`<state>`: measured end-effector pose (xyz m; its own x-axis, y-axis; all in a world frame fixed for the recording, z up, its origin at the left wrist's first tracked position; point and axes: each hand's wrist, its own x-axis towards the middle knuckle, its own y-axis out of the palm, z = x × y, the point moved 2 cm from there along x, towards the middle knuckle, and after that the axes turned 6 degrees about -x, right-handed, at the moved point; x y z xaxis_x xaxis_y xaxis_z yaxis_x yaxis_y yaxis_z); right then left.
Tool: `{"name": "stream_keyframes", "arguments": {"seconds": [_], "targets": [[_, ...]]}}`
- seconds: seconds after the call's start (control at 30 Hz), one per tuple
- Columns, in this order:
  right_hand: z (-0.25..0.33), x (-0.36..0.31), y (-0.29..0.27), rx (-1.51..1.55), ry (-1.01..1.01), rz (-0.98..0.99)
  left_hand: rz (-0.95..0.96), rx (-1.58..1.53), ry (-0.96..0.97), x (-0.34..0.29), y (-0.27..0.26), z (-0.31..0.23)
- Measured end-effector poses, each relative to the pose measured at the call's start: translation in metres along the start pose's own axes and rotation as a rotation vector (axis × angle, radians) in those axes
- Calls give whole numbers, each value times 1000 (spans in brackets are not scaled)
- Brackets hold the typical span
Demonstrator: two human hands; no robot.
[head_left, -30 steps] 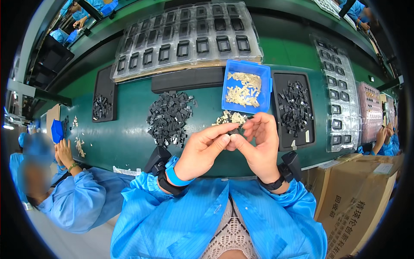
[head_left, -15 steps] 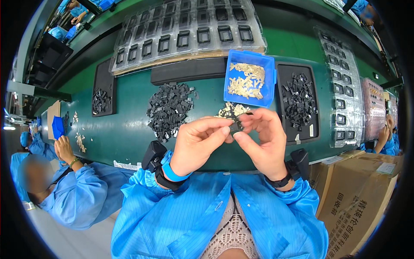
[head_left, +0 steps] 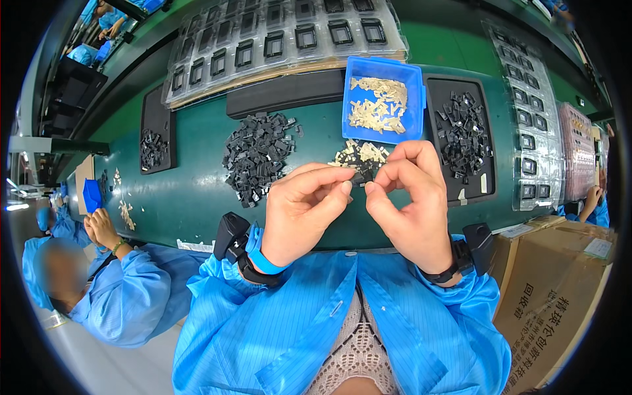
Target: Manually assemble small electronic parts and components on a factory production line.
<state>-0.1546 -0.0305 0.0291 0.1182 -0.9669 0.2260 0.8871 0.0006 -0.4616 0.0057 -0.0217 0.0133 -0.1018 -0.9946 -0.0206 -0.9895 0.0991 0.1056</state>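
My left hand [head_left: 304, 214] holds a small black plastic part [head_left: 361, 178] between thumb and forefinger, over the table. Close beside it, my right hand [head_left: 416, 204] has its thumb and forefinger pinched at the part's right side; whatever sits in that pinch is too small to make out. Just beyond my fingertips lies a little heap of cream-coloured slips [head_left: 361, 153] mixed with dark pieces. Behind that stands a blue bin [head_left: 349, 69] with many more such slips. A large pile of black parts [head_left: 255, 158] lies left of my hands.
Black trays of small parts stand at right [head_left: 486, 141] and left [head_left: 150, 115]. Stacked clear trays of black frames [head_left: 289, 66] fill the back; another clear tray [head_left: 530, 118] lies right. A cardboard box [head_left: 559, 283] stands right of me. A co-worker [head_left: 131, 283] sits close on my left.
My right fingers, loosely spread before, have closed into a pinch beside the black part. A dark sliver near the right fingertips no longer shows there. The view has shifted slightly.
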Motion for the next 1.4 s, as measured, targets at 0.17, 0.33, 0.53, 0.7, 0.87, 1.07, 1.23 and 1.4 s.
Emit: {"name": "stream_keyframes", "arguments": {"seconds": [0.17,0.33,0.53,0.7,0.87,1.07,1.23,1.4], "targets": [[-1,0,3,31,3,-63,2,4,-14,-1,0,1],[-3,0,4,29,3,-59,13,27,-3,0,0,1],[-3,1,3,1,14,-12,12,8,-10,0,0,1],[-4,0,4,6,24,-7,13,4,-13,0,0,0],[-5,1,5,31,26,-48,17,15,-12,0,0,0],[-5,1,6,32,43,-45,17,6,-9,0,-1,1],[-5,2,5,41,48,-43,15,-4,-22,0,0,-1],[-5,2,4,48,56,-47,13,-12,-20,-1,1,0]]}}
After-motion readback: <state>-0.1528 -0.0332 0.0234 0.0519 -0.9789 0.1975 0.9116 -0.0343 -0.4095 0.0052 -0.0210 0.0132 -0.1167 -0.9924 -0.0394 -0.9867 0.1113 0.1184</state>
